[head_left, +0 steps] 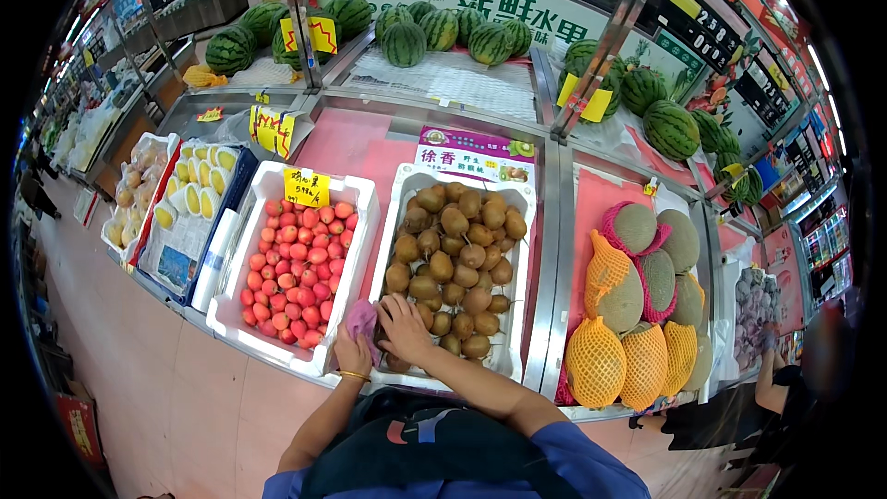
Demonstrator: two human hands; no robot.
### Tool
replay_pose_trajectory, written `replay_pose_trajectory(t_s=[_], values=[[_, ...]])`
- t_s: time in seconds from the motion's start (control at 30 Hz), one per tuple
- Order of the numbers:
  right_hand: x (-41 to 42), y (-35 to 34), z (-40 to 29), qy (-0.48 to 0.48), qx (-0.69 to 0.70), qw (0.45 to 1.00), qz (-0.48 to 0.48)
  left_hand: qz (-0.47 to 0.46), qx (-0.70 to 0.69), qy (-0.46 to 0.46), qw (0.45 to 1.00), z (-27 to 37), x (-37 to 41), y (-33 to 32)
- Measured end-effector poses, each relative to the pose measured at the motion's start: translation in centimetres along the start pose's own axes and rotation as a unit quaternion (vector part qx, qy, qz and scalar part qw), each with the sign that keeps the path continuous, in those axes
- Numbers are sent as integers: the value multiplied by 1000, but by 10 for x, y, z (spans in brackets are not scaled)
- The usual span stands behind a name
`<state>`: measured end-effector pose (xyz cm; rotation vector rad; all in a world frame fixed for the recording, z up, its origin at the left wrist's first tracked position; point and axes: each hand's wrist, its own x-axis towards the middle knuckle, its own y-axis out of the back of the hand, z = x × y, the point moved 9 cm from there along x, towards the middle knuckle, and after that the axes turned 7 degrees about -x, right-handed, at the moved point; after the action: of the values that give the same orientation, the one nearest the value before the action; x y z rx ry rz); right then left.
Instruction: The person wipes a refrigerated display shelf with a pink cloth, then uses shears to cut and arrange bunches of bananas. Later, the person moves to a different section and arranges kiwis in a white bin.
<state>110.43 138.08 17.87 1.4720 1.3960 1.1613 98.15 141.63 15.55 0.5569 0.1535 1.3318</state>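
Observation:
A purple cloth (362, 324) is gripped by my left hand (352, 353), which has a gold bracelet at the wrist, between two white foam boxes. My right hand (404, 329) lies over the near left corner of the box of kiwifruit (441, 266); its fingers rest at the box's left rim beside the fruit, and what lies under the palm is hidden. Left of my hands, small red apples (298, 249) fill the other foam box (364, 201), with a yellow price card (306, 187) at its far end. A purple printed carton flap (475, 152) stands behind the kiwifruit.
Netted melons (596, 364) lie right of a metal divider (551, 249). Watermelons (404, 44) line the upper shelf behind metal posts (610, 48). A blue crate of yellow fruit in foam sleeves (210, 201) and a plastic roll (215, 260) are at left. A person (769, 378) stands at far right.

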Motion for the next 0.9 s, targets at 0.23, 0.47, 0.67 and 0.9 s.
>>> replay_pose_trajectory(t_s=[0.23,0.47,0.67,0.9], values=[[9,10,12,-79,19,996,-44,16,-4,2,1000,-6,-3,2],[8,-13,25,-33,6,999,33,0,-15,3,1000,-9,-2,-1],[-2,7,62,-112,250,948,164,9,-34,11,999,-13,-3,0],[-21,3,123,-334,774,526,117,2,-26,35,999,-14,-2,1]])
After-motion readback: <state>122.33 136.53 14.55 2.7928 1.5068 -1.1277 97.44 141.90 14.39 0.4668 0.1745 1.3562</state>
